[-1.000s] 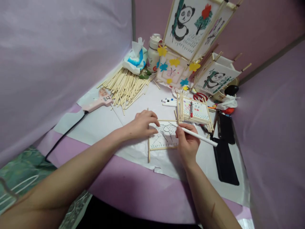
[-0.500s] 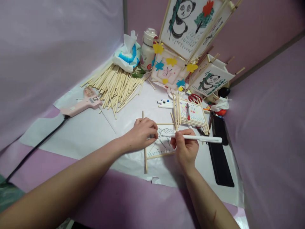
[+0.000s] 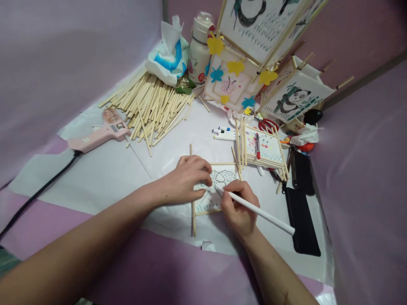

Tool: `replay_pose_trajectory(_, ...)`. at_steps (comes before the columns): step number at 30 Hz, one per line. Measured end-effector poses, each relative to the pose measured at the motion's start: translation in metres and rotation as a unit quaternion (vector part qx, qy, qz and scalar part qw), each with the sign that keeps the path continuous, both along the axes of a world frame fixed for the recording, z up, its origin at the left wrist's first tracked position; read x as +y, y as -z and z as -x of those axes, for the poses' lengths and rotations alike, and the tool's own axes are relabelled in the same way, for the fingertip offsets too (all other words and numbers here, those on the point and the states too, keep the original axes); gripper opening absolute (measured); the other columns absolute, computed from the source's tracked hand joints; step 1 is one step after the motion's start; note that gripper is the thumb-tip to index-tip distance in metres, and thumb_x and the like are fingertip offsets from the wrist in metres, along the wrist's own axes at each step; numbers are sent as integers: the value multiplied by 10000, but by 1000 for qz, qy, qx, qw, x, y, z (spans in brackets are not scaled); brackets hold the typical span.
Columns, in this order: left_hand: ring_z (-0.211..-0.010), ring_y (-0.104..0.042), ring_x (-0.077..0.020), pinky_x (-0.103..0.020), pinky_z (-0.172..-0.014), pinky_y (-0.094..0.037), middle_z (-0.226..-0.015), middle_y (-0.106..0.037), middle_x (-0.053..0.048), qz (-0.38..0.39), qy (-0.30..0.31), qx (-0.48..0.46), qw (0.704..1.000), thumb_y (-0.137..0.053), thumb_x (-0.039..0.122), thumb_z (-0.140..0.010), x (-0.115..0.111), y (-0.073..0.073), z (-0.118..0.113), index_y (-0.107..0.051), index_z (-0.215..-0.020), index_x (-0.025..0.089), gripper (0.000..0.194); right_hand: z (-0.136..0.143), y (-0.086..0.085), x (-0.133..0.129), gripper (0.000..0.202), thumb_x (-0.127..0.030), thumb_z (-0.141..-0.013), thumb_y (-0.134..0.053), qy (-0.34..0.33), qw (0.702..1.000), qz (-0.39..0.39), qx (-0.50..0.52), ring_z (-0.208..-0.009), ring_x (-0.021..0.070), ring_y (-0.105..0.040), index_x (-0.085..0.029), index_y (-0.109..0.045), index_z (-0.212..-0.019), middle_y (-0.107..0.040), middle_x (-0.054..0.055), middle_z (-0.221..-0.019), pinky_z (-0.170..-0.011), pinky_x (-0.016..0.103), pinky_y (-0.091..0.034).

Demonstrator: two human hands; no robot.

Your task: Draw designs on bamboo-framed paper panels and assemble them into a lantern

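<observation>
A white marker is being gripped by the right hand, its tip being held at a stick-framed drawing near the middle of the tabletop's front edge. The drawing's left side is being partly covered by the left hand, its fingers being held parted and loosely bent. Beyond the right hand, a red-capped pen is being carried by stacked stick-framed panels. Near the left edge, a pink glue gun is lying.

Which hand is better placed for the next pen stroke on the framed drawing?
Probably the right hand: it grips the white pen, pointed toward the drawing. The left hand, with no pen visible, is at the drawing's left edge.
</observation>
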State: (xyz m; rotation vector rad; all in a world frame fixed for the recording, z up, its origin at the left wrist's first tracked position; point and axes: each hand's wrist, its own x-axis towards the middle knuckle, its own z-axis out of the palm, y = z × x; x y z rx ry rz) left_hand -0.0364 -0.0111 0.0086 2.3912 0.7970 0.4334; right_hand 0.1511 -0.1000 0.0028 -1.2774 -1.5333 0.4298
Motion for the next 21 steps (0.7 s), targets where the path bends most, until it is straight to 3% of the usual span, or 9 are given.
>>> replay_pose_trajectory(6,-1254,-464,-271,-456,-1036,-277,-1228,-595,-24,8,6,5,1000,-678,224,-802,0,-1,1,-707,-970,269,176,4,4,-1,137,-176,-848,-591,-19,997,34,-63,-494,92,-460,-233,-477,-797,-535,-58,-638,-473,221,-373)
replay_pose_trajectory(21,-1267,-451,-280,-474,-1073,-264,-1229,-602,-31,23,13,-4,1000,-691,213,-786,1,-1,2,-704,-965,262,186,6,10,-2,177,-252,-916,-595,-19,994,88,-64,-560,115,-526,-219,-505,-766,-593,-31,-653,-548,258,-407)
